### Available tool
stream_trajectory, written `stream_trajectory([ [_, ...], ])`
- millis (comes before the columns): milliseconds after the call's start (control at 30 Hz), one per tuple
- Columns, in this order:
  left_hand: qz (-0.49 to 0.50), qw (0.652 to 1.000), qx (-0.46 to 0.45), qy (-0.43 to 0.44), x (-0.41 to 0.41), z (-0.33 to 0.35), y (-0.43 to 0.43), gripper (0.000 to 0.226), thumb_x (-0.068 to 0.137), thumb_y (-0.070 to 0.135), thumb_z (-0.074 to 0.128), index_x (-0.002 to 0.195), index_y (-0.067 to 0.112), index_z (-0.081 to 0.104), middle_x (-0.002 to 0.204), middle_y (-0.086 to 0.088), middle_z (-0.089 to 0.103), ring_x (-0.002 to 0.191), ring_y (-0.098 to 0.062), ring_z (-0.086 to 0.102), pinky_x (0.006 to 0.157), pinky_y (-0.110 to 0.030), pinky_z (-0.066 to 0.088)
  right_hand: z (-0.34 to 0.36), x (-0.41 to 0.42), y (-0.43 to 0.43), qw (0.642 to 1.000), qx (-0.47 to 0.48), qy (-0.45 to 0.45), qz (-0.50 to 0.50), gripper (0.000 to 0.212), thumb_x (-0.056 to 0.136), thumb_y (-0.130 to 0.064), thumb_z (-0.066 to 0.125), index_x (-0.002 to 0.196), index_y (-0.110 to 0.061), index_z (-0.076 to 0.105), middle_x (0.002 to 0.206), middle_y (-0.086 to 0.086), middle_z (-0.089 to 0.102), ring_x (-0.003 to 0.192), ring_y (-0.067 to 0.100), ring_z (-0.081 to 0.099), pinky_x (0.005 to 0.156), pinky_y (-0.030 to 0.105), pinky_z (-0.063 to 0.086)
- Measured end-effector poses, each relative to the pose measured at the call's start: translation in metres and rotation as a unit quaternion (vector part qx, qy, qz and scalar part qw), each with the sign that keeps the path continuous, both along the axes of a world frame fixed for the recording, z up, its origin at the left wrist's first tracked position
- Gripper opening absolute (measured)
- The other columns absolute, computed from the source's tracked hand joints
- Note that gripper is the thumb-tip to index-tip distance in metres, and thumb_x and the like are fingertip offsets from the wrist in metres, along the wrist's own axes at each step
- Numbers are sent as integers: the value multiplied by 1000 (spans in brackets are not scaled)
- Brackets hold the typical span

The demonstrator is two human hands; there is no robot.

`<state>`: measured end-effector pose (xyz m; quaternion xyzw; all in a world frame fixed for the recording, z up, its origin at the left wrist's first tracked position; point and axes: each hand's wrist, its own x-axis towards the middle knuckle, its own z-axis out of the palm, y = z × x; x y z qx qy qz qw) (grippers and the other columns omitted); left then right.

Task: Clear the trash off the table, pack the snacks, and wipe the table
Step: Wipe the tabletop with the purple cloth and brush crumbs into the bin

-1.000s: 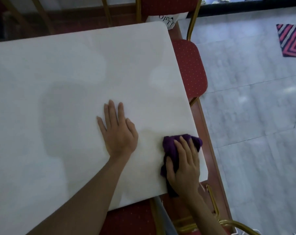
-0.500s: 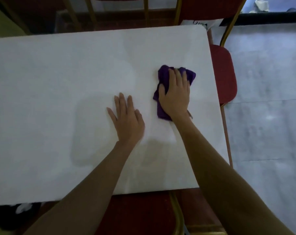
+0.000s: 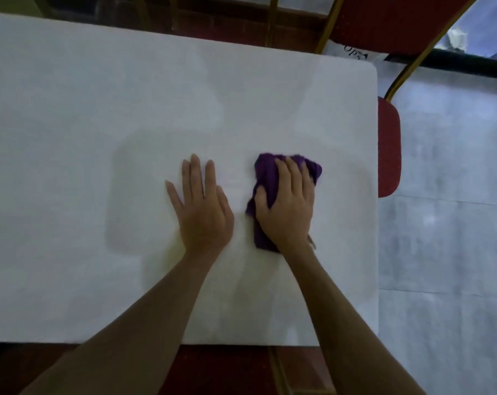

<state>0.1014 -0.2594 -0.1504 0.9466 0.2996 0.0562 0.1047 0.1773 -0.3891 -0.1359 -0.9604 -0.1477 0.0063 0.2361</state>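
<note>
A: Head view, looking straight down. Pressing on a purple cloth (image 3: 265,173) with the right hand (image 3: 287,208), palm down, fingers laid straight over the top, thumb out along the near-left side. No curl round it, just flattening it against the white table (image 3: 70,109).

B: And placing that cloth right of centre, well in from the right-hand edge. Bunched up, too, with folds poking out past the fingertips and a tail showing beside the wrist.

A: Over to the left hand (image 3: 203,213): spread flat on the bare tabletop just beside the cloth, not touching it, holding nothing.

B: Noting a dimmer patch (image 3: 133,192) on the table, left of that hand. Damp or shadow? Hard to call in this light.

A: Any writing to read?

B: Only a scrap: black letters, "OP" and perhaps more, on a white sheet (image 3: 352,54) past the far right corner, partly cut off by a red chair back (image 3: 398,21) with a gold frame.

A: Also catching a red seat (image 3: 388,149) tucked against the right edge, a red cushion (image 3: 227,369) below the near edge, and pale tiled floor (image 3: 446,223) off to the right.
</note>
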Motion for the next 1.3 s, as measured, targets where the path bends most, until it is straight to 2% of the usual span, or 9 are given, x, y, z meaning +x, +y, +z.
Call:
stream_trajectory([
  [200,1,1000,-13,13,0,0,2,52,104,27,29,155,17,25,166,-8,12,154,-22,4,120,-59,8,-3,150,77,999,-32,-3,11,66,91,-49,46,148,-15,41,152,6,44,145,30,32,120,46,25],
  [333,0,1000,-21,14,2,-1,3,53,104,28,29,156,19,24,166,-8,11,154,-22,3,121,-57,6,-6,191,97,999,-40,12,22,69,93,-50,43,152,-16,34,157,5,37,148,29,26,122,46,21],
  [433,4,1000,-22,11,0,-1,2,53,104,28,29,156,19,23,166,-7,11,154,-22,2,121,-57,5,-7,161,90,999,-27,7,22,66,96,-47,43,152,-13,35,157,7,38,148,31,27,121,48,23],
  [600,-2,999,-29,-32,0,-1,5,51,103,23,31,154,16,30,164,-8,18,154,-22,9,122,-55,7,-6,13,52,1000,18,-9,9,54,98,-32,52,147,-11,43,154,8,43,148,29,28,121,46,24],
  [700,2,989,-111,-97,-7,-1,15,50,99,8,33,149,8,39,161,-10,29,152,-22,18,123,-52,15,-6,-64,33,1000,-3,24,8,52,101,-32,52,149,-15,40,157,6,38,151,24,22,124,44,18],
  [767,-10,982,-151,-110,-21,2,28,52,97,3,32,150,3,35,161,-13,27,152,-24,16,123,-49,17,-6,-86,28,999,-18,33,12,50,101,-31,51,148,-16,40,158,5,38,152,24,20,125,42,15],
  [933,85,991,-79,-68,-88,2,87,53,100,21,34,149,0,34,161,-18,24,152,-30,14,123,-49,14,-4,-30,77,1000,4,-1,28,46,98,-25,50,143,-12,49,150,8,47,147,30,30,121,47,23],
  [1133,109,992,2,-60,-108,3,93,49,102,23,36,147,5,41,159,-18,30,151,-30,21,121,-50,20,-3,66,167,998,-19,21,63,53,100,-33,43,149,-12,40,155,9,40,148,33,26,121,49,21],
  [1300,123,992,-17,-31,-108,8,94,51,100,24,37,149,9,37,161,-13,26,152,-26,15,122,-49,18,-4,2,162,996,-11,4,85,54,101,-35,43,149,-12,40,156,8,39,149,30,25,123,46,19],
])
